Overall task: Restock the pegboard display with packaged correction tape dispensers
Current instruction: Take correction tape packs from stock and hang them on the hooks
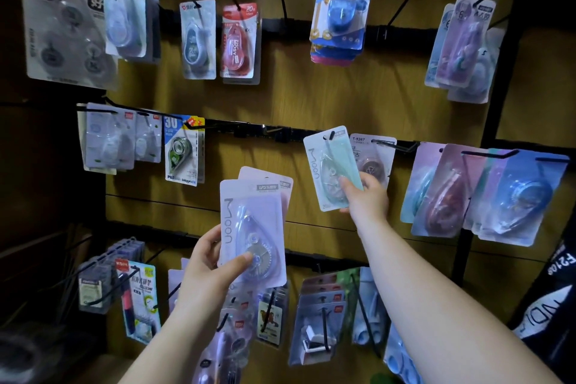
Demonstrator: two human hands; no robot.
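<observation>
My left hand [215, 271] grips a small stack of lilac "Moon" correction tape packs [252, 221] by the lower left edge, thumb across the front blister. My right hand [366, 196] pinches the bottom of a mint-green "Moon" pack [330, 165], tilted slightly left. The pack's hang hole sits at the tip of a black peg hook [330, 135] on the middle rail. Whether the hook passes through the hole is unclear.
The wooden display wall [311, 97] carries three black rails with hooks full of blister packs. A T-9267 pack [372, 154] hangs right behind the mint one. Pastel packs [486, 193] crowd the right. An empty hook [265, 129] juts out mid-rail. A black upright [505, 72] frames the right.
</observation>
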